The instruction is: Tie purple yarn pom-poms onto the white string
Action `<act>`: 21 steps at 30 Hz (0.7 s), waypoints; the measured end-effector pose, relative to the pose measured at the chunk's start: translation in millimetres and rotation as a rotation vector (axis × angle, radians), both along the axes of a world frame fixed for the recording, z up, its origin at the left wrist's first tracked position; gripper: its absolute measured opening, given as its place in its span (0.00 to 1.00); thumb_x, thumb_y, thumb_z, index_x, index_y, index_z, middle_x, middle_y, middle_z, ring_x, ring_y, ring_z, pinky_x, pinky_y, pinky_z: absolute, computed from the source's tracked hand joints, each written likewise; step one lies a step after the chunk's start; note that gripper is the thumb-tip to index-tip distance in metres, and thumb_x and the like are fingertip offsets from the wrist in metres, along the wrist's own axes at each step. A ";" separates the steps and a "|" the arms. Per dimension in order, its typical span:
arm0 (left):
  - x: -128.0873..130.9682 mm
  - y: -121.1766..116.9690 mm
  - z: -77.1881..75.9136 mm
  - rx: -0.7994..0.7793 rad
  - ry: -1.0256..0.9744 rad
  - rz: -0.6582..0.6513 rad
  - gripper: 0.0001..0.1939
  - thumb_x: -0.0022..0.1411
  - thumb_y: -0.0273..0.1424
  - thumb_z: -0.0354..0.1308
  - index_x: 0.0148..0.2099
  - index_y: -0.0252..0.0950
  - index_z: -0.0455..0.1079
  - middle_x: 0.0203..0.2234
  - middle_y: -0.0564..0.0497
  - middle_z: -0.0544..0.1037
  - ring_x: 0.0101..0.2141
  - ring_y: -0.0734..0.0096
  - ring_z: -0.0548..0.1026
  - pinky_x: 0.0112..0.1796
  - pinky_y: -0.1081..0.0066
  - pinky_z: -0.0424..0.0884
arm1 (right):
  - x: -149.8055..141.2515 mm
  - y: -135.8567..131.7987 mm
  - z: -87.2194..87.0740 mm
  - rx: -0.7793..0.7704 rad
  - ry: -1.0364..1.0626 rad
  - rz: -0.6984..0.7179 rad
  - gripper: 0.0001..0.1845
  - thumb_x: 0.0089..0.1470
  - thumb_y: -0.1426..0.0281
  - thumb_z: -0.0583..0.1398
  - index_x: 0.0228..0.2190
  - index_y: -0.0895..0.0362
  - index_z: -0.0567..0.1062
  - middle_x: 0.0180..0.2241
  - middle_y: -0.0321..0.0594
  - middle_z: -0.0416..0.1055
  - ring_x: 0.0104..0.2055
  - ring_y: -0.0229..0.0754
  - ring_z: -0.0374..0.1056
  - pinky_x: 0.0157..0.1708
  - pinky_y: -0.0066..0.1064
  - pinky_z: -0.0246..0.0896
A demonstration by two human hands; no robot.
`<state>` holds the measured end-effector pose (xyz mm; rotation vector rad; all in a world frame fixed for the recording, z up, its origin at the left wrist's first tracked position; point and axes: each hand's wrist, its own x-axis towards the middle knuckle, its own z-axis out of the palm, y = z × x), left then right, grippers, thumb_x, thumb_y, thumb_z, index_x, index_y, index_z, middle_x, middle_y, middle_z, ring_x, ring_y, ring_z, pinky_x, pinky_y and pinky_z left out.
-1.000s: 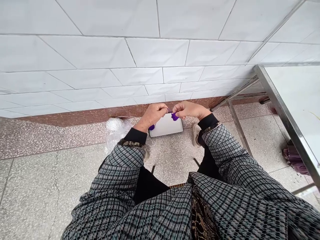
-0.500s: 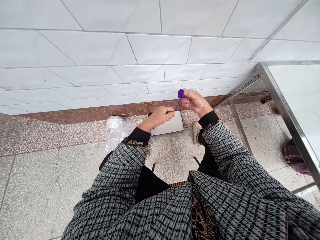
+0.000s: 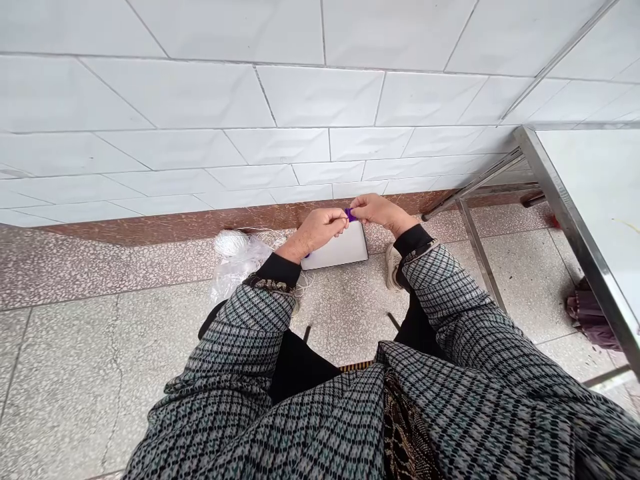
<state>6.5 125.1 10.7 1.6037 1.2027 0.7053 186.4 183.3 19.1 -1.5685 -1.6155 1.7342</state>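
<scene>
Purple yarn (image 3: 351,215) sits pinched between the fingertips of the left hand (image 3: 323,231) and the right hand (image 3: 376,210), over the far edge of the white tray (image 3: 340,252). Half a second ago the right hand held the bunch higher, its strand stretched; now both hands nearly meet, suggesting close fingerwork on it.

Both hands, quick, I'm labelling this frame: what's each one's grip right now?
Left hand: closed in a pinch beside the purple yarn piece; any strand in it can't be told.
Right hand: closed, holding the purple yarn piece.
</scene>
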 end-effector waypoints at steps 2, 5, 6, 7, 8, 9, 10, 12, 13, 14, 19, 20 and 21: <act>3.0 -0.6 -4.6 -0.006 0.005 -0.043 0.08 0.59 0.28 0.53 0.28 0.37 0.68 0.20 0.54 0.72 0.24 0.73 0.70 0.32 0.72 0.67 | 0.2 1.1 2.3 -0.034 0.199 -0.169 0.14 0.61 0.84 0.60 0.26 0.59 0.70 0.16 0.29 0.63 0.18 0.30 0.55 0.20 0.21 0.54; 5.1 -0.8 -9.9 -0.013 0.025 -0.096 0.10 0.61 0.29 0.53 0.27 0.37 0.68 0.20 0.54 0.72 0.25 0.73 0.71 0.32 0.72 0.67 | 7.5 1.6 9.0 -0.097 0.604 -0.281 0.11 0.64 0.79 0.61 0.30 0.58 0.68 0.22 0.30 0.66 0.19 0.28 0.52 0.21 0.20 0.52; 4.9 -0.7 -10.7 -0.014 0.028 -0.102 0.09 0.61 0.29 0.53 0.27 0.37 0.68 0.20 0.54 0.72 0.25 0.73 0.71 0.32 0.72 0.67 | 11.3 1.9 10.4 -0.100 0.681 -0.270 0.11 0.62 0.78 0.63 0.30 0.57 0.67 0.24 0.30 0.67 0.20 0.27 0.51 0.21 0.20 0.52; 4.3 -0.4 -10.9 -0.016 0.030 -0.095 0.09 0.61 0.29 0.54 0.28 0.37 0.68 0.20 0.54 0.72 0.25 0.73 0.71 0.32 0.72 0.67 | 15.5 2.4 10.9 -0.097 0.734 -0.241 0.12 0.60 0.76 0.65 0.30 0.57 0.66 0.25 0.29 0.67 0.20 0.27 0.51 0.21 0.20 0.52; 3.3 0.1 -10.5 -0.017 0.032 -0.071 0.08 0.61 0.29 0.54 0.28 0.37 0.69 0.20 0.54 0.72 0.24 0.73 0.70 0.32 0.72 0.67 | 19.5 3.0 10.4 -0.096 0.767 -0.191 0.14 0.59 0.74 0.67 0.30 0.57 0.66 0.25 0.29 0.67 0.20 0.26 0.50 0.21 0.19 0.52; 1.8 0.7 -9.6 -0.014 0.035 -0.031 0.08 0.60 0.29 0.54 0.28 0.37 0.69 0.20 0.55 0.72 0.24 0.73 0.70 0.32 0.72 0.67 | 23.2 3.6 9.2 -0.101 0.772 -0.118 0.14 0.57 0.73 0.69 0.30 0.57 0.66 0.25 0.29 0.67 0.19 0.26 0.50 0.20 0.19 0.51; 0.1 1.4 -8.3 -0.007 0.039 0.019 0.08 0.59 0.29 0.54 0.28 0.37 0.69 0.19 0.55 0.72 0.24 0.73 0.69 0.32 0.72 0.66 | 26.1 3.9 7.4 -0.113 0.751 -0.027 0.14 0.56 0.72 0.69 0.31 0.57 0.67 0.25 0.29 0.68 0.19 0.26 0.50 0.20 0.20 0.50; -3.7 3.0 -5.5 0.020 0.039 0.128 0.08 0.58 0.29 0.54 0.26 0.37 0.68 0.19 0.55 0.70 0.24 0.73 0.68 0.32 0.71 0.65 | 28.7 3.3 4.0 -0.136 0.630 0.169 0.11 0.55 0.72 0.69 0.32 0.59 0.70 0.22 0.29 0.68 0.19 0.27 0.53 0.19 0.20 0.51; -5.5 3.7 -4.1 0.034 0.029 0.176 0.09 0.58 0.30 0.54 0.25 0.37 0.67 0.18 0.55 0.69 0.23 0.73 0.67 0.31 0.71 0.65 | 28.2 2.3 3.0 -0.142 0.535 0.255 0.09 0.55 0.74 0.68 0.32 0.59 0.71 0.21 0.29 0.68 0.19 0.28 0.55 0.20 0.20 0.52; -7.0 4.3 -3.0 0.043 0.013 0.213 0.09 0.58 0.29 0.53 0.24 0.38 0.66 0.18 0.55 0.69 0.23 0.73 0.67 0.31 0.71 0.64 | 26.5 0.8 2.7 -0.138 0.426 0.320 0.07 0.55 0.77 0.67 0.31 0.60 0.73 0.20 0.29 0.67 0.19 0.28 0.56 0.20 0.20 0.52; -7.1 3.1 0.0 0.053 -0.062 0.203 0.08 0.56 0.29 0.53 0.25 0.37 0.68 0.18 0.55 0.69 0.23 0.73 0.67 0.31 0.71 0.65 | 7.9 -4.5 4.1 -0.057 -0.003 0.284 0.13 0.53 0.88 0.63 0.25 0.60 0.74 0.15 0.29 0.64 0.18 0.30 0.57 0.19 0.21 0.52; -5.6 2.1 0.0 0.060 -0.064 0.168 0.08 0.56 0.29 0.54 0.26 0.37 0.69 0.18 0.55 0.70 0.23 0.73 0.68 0.31 0.71 0.65 | 4.3 -4.1 3.5 -0.043 -0.024 0.214 0.13 0.54 0.88 0.63 0.24 0.60 0.74 0.15 0.29 0.64 0.18 0.30 0.56 0.19 0.21 0.53; -3.7 1.1 -0.3 0.064 -0.064 0.133 0.08 0.56 0.30 0.54 0.26 0.37 0.69 0.18 0.55 0.70 0.23 0.73 0.68 0.32 0.71 0.66 | 1.5 -3.3 2.6 -0.028 -0.020 0.132 0.14 0.55 0.88 0.63 0.24 0.60 0.73 0.14 0.29 0.63 0.17 0.30 0.56 0.19 0.21 0.53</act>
